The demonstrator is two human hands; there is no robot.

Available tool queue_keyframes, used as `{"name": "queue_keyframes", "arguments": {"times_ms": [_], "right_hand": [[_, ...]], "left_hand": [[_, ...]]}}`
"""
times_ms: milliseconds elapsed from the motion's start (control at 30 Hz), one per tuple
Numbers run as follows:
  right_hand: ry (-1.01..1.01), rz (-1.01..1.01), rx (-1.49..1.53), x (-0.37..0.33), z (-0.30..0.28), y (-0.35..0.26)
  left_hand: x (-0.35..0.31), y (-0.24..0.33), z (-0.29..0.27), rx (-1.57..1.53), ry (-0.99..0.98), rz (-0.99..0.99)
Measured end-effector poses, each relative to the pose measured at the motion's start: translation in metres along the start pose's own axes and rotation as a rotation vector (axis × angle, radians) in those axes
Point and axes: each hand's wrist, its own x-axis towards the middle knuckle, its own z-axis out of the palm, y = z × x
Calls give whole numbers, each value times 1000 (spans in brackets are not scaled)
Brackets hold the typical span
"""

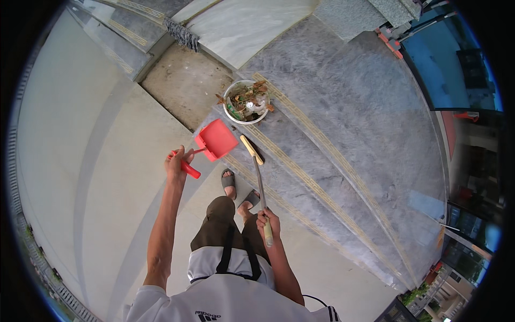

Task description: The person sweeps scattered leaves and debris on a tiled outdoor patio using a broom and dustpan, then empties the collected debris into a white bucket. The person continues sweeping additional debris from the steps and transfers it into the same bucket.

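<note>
My left hand (pixel 177 162) is wrapped round the red handle of a dustpan. The red dustpan (pixel 219 140) is held near the grey stone steps, its pan appearing bare. In my right hand (pixel 267 222) is the pole of a brush with a yellowish head and dark bristles. The brush head (pixel 251 148) is at the steps, just right of the dustpan and apart from it. Beyond both tools stands a round white-rimmed bin (pixel 240 119) filled with dry leaves, plant bits and crumpled litter. A few dark crumbs lie between the bin and the dustpan.
Grey steps (pixel 343 107) with yellow patterned strips run diagonally to the lower right. Left of the bin is a bare, dirt-coloured recess (pixel 185 80), with a dark grey mop head (pixel 181 34) at its far edge. Pale concrete (pixel 123 139) spreads at left. My sandalled feet stand close below the steps.
</note>
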Motion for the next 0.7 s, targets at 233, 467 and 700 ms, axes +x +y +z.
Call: {"name": "queue_keyframes", "arguments": {"times_ms": [233,467,700], "right_hand": [[30,-5,-203,56,74,43],[-5,-6,-730,24,87,61],[-22,35,-260,1,93,75]], "left_hand": [[5,-7,-6,-32,-45,7],[6,-2,-16,-107,-37,20],[6,6,-28,-148,-33,36]]}}
